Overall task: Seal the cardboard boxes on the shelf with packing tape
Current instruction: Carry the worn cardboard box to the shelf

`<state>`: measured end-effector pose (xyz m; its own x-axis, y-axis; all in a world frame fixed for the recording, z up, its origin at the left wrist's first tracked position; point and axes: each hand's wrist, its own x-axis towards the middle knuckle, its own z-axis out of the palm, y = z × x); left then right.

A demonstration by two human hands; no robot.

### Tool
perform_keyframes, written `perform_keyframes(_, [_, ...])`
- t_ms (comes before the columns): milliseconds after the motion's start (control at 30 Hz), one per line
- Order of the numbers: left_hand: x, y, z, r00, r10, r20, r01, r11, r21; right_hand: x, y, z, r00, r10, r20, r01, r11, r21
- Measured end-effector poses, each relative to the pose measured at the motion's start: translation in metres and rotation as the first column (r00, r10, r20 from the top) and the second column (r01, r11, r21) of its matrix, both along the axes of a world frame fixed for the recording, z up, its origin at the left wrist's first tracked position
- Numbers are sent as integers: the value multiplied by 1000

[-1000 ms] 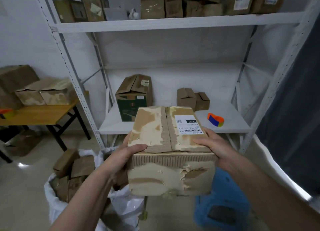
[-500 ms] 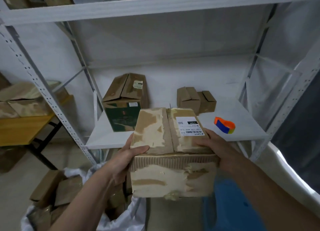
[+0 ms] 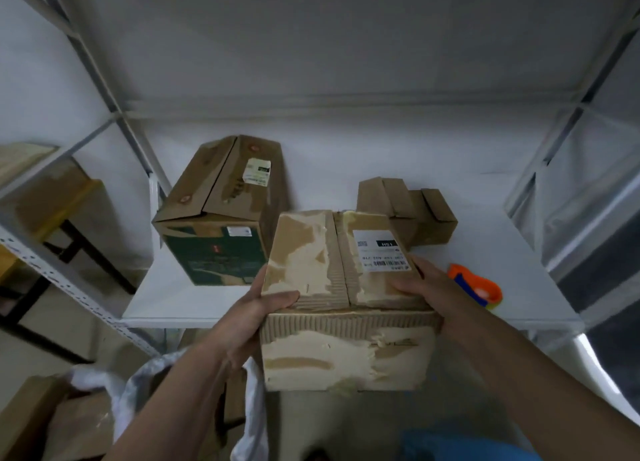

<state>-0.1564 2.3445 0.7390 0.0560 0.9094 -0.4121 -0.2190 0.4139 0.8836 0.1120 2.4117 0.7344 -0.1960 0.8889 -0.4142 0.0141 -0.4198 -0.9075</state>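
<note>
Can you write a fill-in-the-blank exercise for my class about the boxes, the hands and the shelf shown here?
1. Both hands, the left hand and right hand, hold one worn ____ box.
2. The white label lies on the box's ____ flap.
3. The orange tape dispenser rests on the ____.
4. The box with a green side stands to the ____ of the held box.

Answers: cardboard; right; shelf; left

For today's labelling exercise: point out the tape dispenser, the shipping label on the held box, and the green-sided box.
Tape dispenser [image 3: 479,287], head view, orange top.
Shipping label [image 3: 379,251], head view, white middle.
Green-sided box [image 3: 216,256], head view, green front face.
</note>
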Motion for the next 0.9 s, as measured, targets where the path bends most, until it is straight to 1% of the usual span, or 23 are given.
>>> perform_keyframes(167, [-24, 89, -57, 999, -33, 2, 33, 999, 18, -16, 85, -49, 1000, -1, 6, 1, 1000, 12])
perform_keyframes(300, [-39, 148, -122, 999, -2, -44, 3, 999, 37, -33, 148, -108, 999, 16, 37, -17, 999, 38])
perform_keyframes(367, [-47, 169, -156, 995, 19, -94, -15, 999, 41, -40, 171, -141, 998, 32, 58, -35, 998, 51])
perform_keyframes(467, [-57, 195, -193, 985, 31, -172, -22, 998, 55, -53, 194, -187, 999, 28, 37, -30, 998, 55])
perform_keyframes(567, [-58, 215, -214, 966, 5, -257, 6, 999, 43, -61, 207, -221, 1000, 15, 22, -16, 999, 32])
perform_keyframes(667, [-58, 232, -229, 933, -19, -360, 16, 1000, -10, -67, 219, -244, 1000, -6, 18, 6, 1000, -9])
perform_keyframes(767, [-65, 249, -243, 917, -11, -399, -7, 999, -42, -74, 235, -251, 1000, -10, 10, 11, 1000, -28])
perform_keyframes(900, [-64, 271, -249, 878, -25, -478, -24, 995, -96, -81, 261, -254, 999, 23, 41, -23, 1000, -4])
